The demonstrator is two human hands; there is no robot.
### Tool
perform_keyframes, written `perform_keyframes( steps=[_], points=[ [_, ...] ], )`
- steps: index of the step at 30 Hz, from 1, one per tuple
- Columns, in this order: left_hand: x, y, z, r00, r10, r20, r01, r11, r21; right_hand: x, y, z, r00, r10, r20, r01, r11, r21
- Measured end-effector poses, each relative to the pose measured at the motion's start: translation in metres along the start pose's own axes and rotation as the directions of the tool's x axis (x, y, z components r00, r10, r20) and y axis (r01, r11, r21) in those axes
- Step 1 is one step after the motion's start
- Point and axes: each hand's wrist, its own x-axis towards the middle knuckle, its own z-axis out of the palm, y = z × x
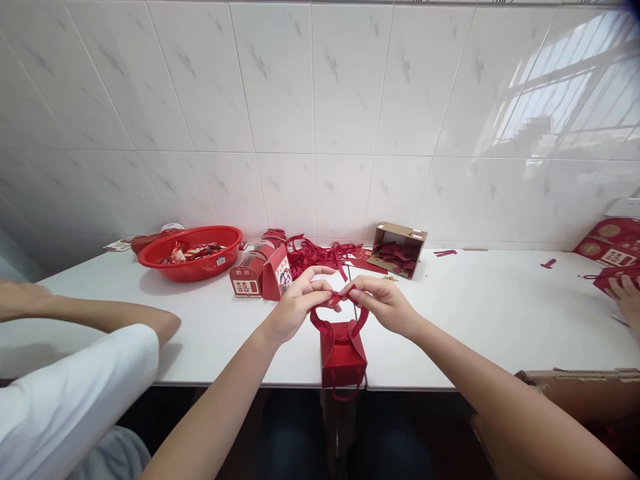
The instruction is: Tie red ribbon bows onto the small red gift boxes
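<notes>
A small red gift box [343,360] stands at the table's front edge, with a thin cord handle hanging over its near side. A red ribbon [360,323] rises from both sides of its top in a loop. Above the box, my left hand [304,297] pinches the ribbon between thumb and fingers. Close beside it, my right hand [383,303] pinches the same ribbon, the fingertips of both hands almost meeting. Whether the ribbon is knotted there is hidden by my fingers.
Finished-looking red boxes [247,280] stand left of my hands, before a heap of loose ribbons [325,255]. A red plastic basin [200,267] holds wrapped sweets. An open carton [400,243] lies at the back. One co-worker's arm [110,320] is at left; another's hand [627,300] touches a box at right.
</notes>
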Motion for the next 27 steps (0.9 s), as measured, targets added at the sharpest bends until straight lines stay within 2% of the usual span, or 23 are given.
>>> perform_keyframes(
  steps=[1,3,5,7,9,12,13,15,17,19,21,23,25,27],
  points=[
    [0.0,-0.001,-0.001,1.0,0.0,-0.024,-0.001,1.0,-0.029,-0.001,0.001,-0.002,0.993,-0.117,0.027,0.119,0.98,-0.158],
    [0.001,-0.001,-0.001,0.999,-0.002,-0.047,0.0,0.999,-0.051,-0.002,0.003,-0.003,0.946,-0.31,0.089,0.317,0.844,-0.433],
    [0.001,-0.001,-0.001,0.998,0.002,-0.061,-0.004,0.999,-0.042,-0.004,0.004,-0.002,0.905,-0.404,0.132,0.392,0.671,-0.629],
    [0.0,0.0,0.0,0.997,0.004,-0.078,-0.006,1.0,-0.025,-0.006,0.005,0.001,0.885,-0.439,0.152,0.397,0.543,-0.74],
    [-0.002,-0.001,0.0,0.996,0.016,-0.086,-0.014,0.999,0.028,-0.008,0.006,0.005,0.877,-0.456,0.154,0.392,0.49,-0.779],
    [-0.007,-0.004,0.002,0.986,0.11,-0.122,-0.077,0.965,0.251,-0.013,0.007,0.011,0.884,-0.456,0.102,0.363,0.532,-0.765],
    [-0.009,-0.006,0.003,0.973,0.178,-0.148,-0.113,0.923,0.367,-0.015,0.008,0.013,0.891,-0.449,0.064,0.34,0.566,-0.751],
    [-0.013,-0.012,0.003,0.918,0.355,-0.178,-0.179,0.77,0.612,-0.02,0.01,0.015,0.897,-0.439,-0.054,0.272,0.644,-0.715],
    [-0.018,-0.019,0.0,0.838,0.518,-0.171,-0.201,0.585,0.786,-0.028,0.013,0.015,0.876,-0.434,-0.211,0.193,0.715,-0.672],
    [-0.026,-0.027,-0.008,0.768,0.61,-0.195,-0.157,0.474,0.867,-0.041,0.016,0.011,0.839,-0.396,-0.372,0.09,0.776,-0.624],
    [-0.038,-0.036,-0.022,0.719,0.632,-0.29,-0.043,0.457,0.888,-0.057,0.02,0.003,0.804,-0.293,-0.518,-0.061,0.826,-0.561],
    [-0.054,-0.049,-0.04,0.693,0.588,-0.418,0.106,0.491,0.865,-0.079,0.027,-0.007,0.76,-0.112,-0.64,-0.261,0.85,-0.458],
    [-0.073,-0.065,-0.059,0.672,0.516,-0.532,0.241,0.526,0.816,-0.104,0.039,-0.018,0.684,0.119,-0.72,-0.473,0.824,-0.313],
    [-0.09,-0.084,-0.075,0.656,0.447,-0.608,0.334,0.55,0.765,-0.129,0.056,-0.027,0.579,0.319,-0.75,-0.627,0.763,-0.16]
  ],
)
